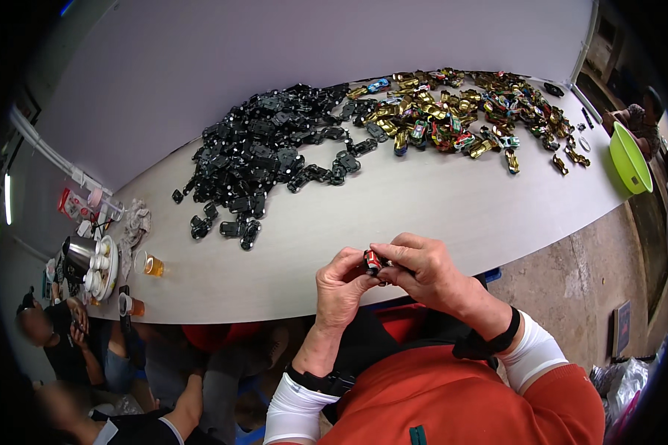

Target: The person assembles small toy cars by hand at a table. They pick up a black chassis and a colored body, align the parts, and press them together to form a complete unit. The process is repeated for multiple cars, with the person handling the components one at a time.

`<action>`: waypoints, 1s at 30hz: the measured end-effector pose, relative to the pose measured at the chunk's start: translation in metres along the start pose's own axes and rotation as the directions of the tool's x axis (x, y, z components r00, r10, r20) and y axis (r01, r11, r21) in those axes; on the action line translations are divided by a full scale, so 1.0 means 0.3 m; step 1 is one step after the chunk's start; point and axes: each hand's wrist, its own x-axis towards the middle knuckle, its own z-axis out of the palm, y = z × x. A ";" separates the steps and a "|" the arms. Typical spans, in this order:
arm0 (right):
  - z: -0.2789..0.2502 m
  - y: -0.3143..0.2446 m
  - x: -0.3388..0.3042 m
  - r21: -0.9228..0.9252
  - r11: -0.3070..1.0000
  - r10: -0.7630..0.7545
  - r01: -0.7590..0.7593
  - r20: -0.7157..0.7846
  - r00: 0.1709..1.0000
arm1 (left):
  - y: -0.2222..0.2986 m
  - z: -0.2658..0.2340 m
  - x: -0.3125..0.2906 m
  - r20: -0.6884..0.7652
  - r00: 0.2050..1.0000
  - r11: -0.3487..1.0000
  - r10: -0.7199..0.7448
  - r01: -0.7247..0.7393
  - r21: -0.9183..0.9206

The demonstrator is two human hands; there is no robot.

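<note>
Close to the table's front edge, my left hand (341,288) and my right hand (432,273) meet around a small red toy car (372,261). Fingertips of both hands press on it from either side, and part of it is hidden behind them. Farther back on the table (416,200) lies a big heap of black toy car chassis (256,152) with small wheels. To its right spreads a heap of toy car bodies (441,122), many gold and others in mixed colours. A few chassis sit apart at the heap's near edge.
At the right end stands a lime-green bowl (631,158). Left on the table are a cup of amber drink (150,265), a second cup (131,305), a white tray with small cups (107,271) and a cloth (134,226). People sit at the lower left. A wall borders the back.
</note>
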 end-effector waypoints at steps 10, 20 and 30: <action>-0.040 -0.031 0.019 0.117 0.989 0.084 -0.093 0.082 0.993 | 0.021 0.029 0.002 0.004 1.000 1.000 -0.021 0.021 -0.014; -0.063 -0.009 0.017 0.183 0.952 0.215 -0.244 0.164 0.963 | 0.015 0.049 -0.004 -0.009 0.977 0.962 -0.212 0.207 -0.175; -0.066 -0.031 0.016 0.293 0.868 0.371 -0.401 0.152 0.916 | 0.019 0.083 -0.010 -0.064 0.996 0.992 -0.059 0.065 0.107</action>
